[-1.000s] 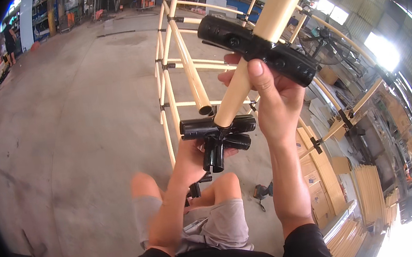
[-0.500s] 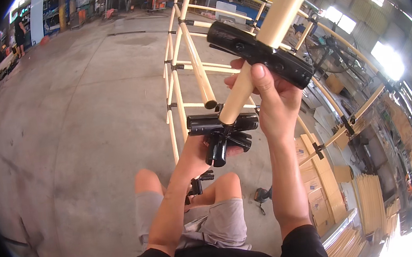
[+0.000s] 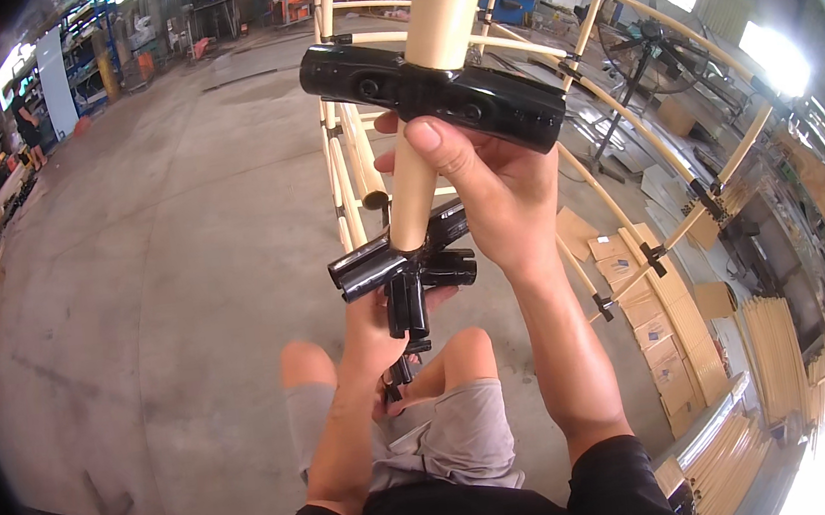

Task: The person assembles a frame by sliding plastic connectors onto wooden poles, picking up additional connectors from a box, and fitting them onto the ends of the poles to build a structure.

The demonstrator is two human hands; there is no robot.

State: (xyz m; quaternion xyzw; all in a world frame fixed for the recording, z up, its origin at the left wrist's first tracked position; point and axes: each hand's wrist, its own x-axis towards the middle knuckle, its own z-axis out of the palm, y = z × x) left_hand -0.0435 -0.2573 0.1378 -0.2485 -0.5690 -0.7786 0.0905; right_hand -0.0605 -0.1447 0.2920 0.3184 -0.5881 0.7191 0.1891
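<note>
A beige pipe (image 3: 444, 8) rises upright in front of me, with a black pipe joint (image 3: 517, 106) set crosswise on it. Just below this joint, my right hand (image 3: 490, 184) is closed round the pipe, its thumb in front and fingertips showing on the far side. The pipe's lower end meets a cluster of black joint sleeves (image 3: 374, 274) pointing several ways. From underneath, my left hand (image 3: 377, 332) is closed on this lower joint, and most of its fingers are hidden behind the sleeves.
A frame of beige pipes and black joints (image 3: 654, 257) extends ahead and right. Flattened cardboard boxes (image 3: 658, 347) and stacked beige pipes (image 3: 775, 360) lie at the right. A person (image 3: 26, 122) stands far left, near shelves. Grey concrete floor (image 3: 184, 281) spreads leftward.
Both hands and the held pipe have shifted left in view. The pipe stands more upright, and the lower joint has turned, showing its sleeves at another angle. Both grips remain.
</note>
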